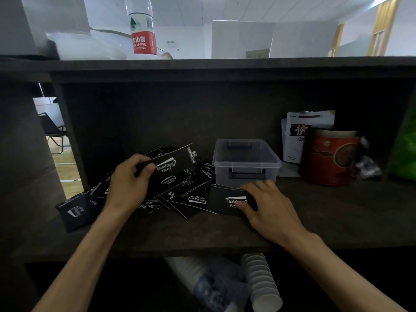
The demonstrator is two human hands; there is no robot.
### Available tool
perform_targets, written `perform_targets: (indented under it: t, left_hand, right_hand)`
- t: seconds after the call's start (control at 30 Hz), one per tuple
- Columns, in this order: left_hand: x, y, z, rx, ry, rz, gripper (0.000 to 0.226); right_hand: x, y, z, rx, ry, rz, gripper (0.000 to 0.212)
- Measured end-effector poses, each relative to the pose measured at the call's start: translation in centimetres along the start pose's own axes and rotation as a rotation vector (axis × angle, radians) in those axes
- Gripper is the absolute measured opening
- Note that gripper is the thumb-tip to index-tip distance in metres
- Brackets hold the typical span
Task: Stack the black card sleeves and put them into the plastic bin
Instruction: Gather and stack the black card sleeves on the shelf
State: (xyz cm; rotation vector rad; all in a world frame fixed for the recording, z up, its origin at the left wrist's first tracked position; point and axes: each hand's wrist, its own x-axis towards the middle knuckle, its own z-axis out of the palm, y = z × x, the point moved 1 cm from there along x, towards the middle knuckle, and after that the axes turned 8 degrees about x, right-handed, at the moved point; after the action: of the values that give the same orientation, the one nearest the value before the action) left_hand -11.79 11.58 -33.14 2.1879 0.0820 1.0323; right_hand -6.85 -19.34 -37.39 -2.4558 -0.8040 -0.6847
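Several black card sleeves with white lettering (191, 197) lie scattered on the dark shelf, left of a clear plastic bin (246, 162) that stands with no lid and nothing visible inside. My left hand (129, 183) grips one black sleeve (174, 165) and holds it raised above the pile. My right hand (267, 207) pinches another black sleeve (227, 202) that lies on the shelf just in front of the bin. One sleeve (75, 212) lies apart at the far left.
A red round canister (328, 156) and a white packet (299, 131) stand right of the bin. A green bag (405, 145) sits at the far right. A water bottle (141, 28) stands on the shelf top. Stacked paper cups (261, 282) lie on the shelf below.
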Motion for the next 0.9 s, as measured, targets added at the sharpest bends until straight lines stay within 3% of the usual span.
perform_targets:
  t: [0.07, 0.13, 0.17, 0.23, 0.3, 0.37, 0.53, 0.63, 0.7, 0.8, 0.9]
  left_hand:
    - [-1.0, 1.1, -0.9, -0.171, -0.205, 0.081, 0.019]
    - [-2.2, 2.4, -0.1, -0.003, -0.460, 0.172, 0.014]
    - [-2.8, 2.7, 0.9, 0.121, -0.511, 0.197, 0.013]
    - [-3.9, 3.5, 2.9, 0.299, -0.425, 0.185, 0.011]
    - [-5.0, 4.8, 4.9, 0.325, -0.311, 0.169, 0.023]
    - [-6.1, 5.9, 6.8, 0.292, -0.294, 0.203, 0.038]
    - [-6.4, 6.7, 8.3, 0.375, -0.233, 0.326, 0.037]
    - [-4.3, 4.8, 6.4, 0.390, -0.072, 0.236, 0.027]
    - [-2.5, 2.6, 5.1, 0.571, 0.028, 0.125, 0.026]
    - [-0.9, 0.3, 4.3, 0.929, -0.127, -0.064, 0.039]
    - [-0.5, -0.3, 4.4, 0.951, -0.192, -0.096, 0.044]
  right_hand:
    - [0.0, 0.0, 0.1, -0.005, 0.001, -0.002, 0.042]
    - [0.1, 0.0, 0.1, -0.006, 0.007, -0.010, 0.039]
    - [0.2, 0.0, 0.1, 0.012, 0.009, -0.010, 0.038]
    - [0.1, -0.1, -0.2, 0.080, 0.007, -0.001, 0.043]
    - [0.0, -0.3, -0.3, 0.107, 0.003, -0.014, 0.047]
    - [0.0, -0.8, -0.3, 0.066, -0.002, -0.040, 0.038]
    - [0.4, -1.3, -0.7, -0.057, -0.012, -0.063, 0.026]
    - [0.0, -1.3, -0.3, -0.062, -0.007, -0.044, 0.026]
    - [-0.2, -1.3, 0.1, -0.077, 0.005, -0.054, 0.025]
    - [-0.2, -1.2, 0.0, -0.078, 0.012, -0.049, 0.025]
    - [-0.1, -1.2, 0.0, -0.061, 0.004, -0.040, 0.026]
